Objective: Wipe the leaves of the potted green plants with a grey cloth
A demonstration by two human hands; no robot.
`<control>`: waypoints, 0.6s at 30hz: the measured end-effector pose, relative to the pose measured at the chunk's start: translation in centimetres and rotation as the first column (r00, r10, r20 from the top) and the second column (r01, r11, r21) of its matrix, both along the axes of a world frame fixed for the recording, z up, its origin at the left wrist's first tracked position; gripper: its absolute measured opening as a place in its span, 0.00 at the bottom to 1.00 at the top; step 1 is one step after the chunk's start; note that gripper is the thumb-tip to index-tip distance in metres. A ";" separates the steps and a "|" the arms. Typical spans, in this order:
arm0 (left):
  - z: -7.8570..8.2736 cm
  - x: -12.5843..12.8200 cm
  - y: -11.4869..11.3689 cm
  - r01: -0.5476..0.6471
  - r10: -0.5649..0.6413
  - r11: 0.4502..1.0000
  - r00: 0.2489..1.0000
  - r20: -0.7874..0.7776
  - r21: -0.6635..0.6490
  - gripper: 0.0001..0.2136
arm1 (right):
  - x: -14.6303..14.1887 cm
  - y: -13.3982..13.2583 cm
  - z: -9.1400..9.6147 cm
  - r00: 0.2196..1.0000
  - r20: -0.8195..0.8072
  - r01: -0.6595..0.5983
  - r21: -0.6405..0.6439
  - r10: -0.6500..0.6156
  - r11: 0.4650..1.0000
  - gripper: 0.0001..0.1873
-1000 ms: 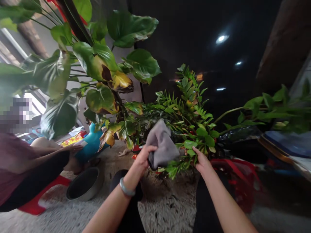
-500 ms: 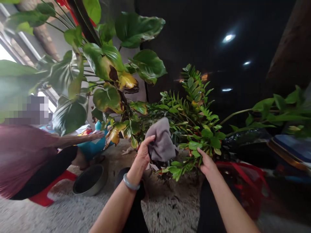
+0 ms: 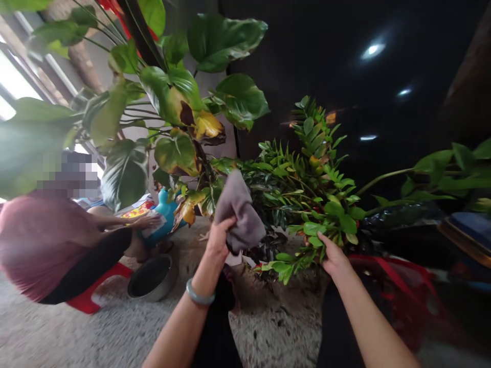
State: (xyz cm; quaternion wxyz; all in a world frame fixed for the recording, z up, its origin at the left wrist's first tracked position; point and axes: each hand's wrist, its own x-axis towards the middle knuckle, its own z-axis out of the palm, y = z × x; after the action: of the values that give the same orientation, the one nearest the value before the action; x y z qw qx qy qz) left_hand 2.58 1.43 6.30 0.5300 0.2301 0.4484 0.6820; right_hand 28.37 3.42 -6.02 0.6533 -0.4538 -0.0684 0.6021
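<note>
A grey-purple cloth (image 3: 242, 217) hangs bunched from my left hand (image 3: 219, 239), whose fingers are closed round its left edge. Beside it, my right hand (image 3: 333, 255) grips a leafy stem (image 3: 315, 236) of the green potted plant (image 3: 307, 174), thumb on top of a leaf; the other fingers are hidden under the foliage. The cloth is apart from the held stem, to its left. A large-leaved plant (image 3: 176, 102) with yellowed, browned leaves rises on the left above the cloth.
At left a person in a pink top (image 3: 49, 240) sits on a red stool (image 3: 86, 296), hands at a teal object (image 3: 163, 220). A metal basin (image 3: 151, 278) stands on the floor. To my right lies a red-trimmed bag (image 3: 406, 276); a dark glossy panel (image 3: 345, 61) is behind.
My left hand has moved the cloth a little left, away from the held stem. My right hand keeps its grip on the stem. The view has shifted slightly left.
</note>
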 end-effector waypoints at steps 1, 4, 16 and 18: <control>-1.3 0.6 -1.0 0.086 -0.089 0.993 0.995 -0.038 -0.075 0.15 | 0.0 0.0 0.0 1.000 0.003 -0.008 -0.015 0.008 1.000 0.07; -4.3 1.6 -4.9 0.372 -0.382 0.905 0.924 -0.010 -0.207 0.18 | 0.3 -0.3 0.1 0.999 0.016 -0.039 -0.058 0.040 0.998 0.05; -0.7 -1.2 -1.7 0.022 -0.021 0.985 1.000 0.009 -0.170 0.12 | -0.1 -0.6 1.6 0.999 0.009 -0.032 -0.089 0.033 0.996 0.04; -2.2 0.0 -3.8 0.213 -0.221 0.947 0.975 -0.004 -0.241 0.15 | -0.1 -0.7 1.7 0.999 0.012 -0.031 -0.100 0.033 0.995 0.03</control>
State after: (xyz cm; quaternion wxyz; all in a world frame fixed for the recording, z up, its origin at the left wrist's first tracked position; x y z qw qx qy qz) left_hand 2.55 -2.33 4.12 0.6187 0.2230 0.5075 0.5568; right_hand 28.27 2.74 -4.34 0.6197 -0.4886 -0.0500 0.6122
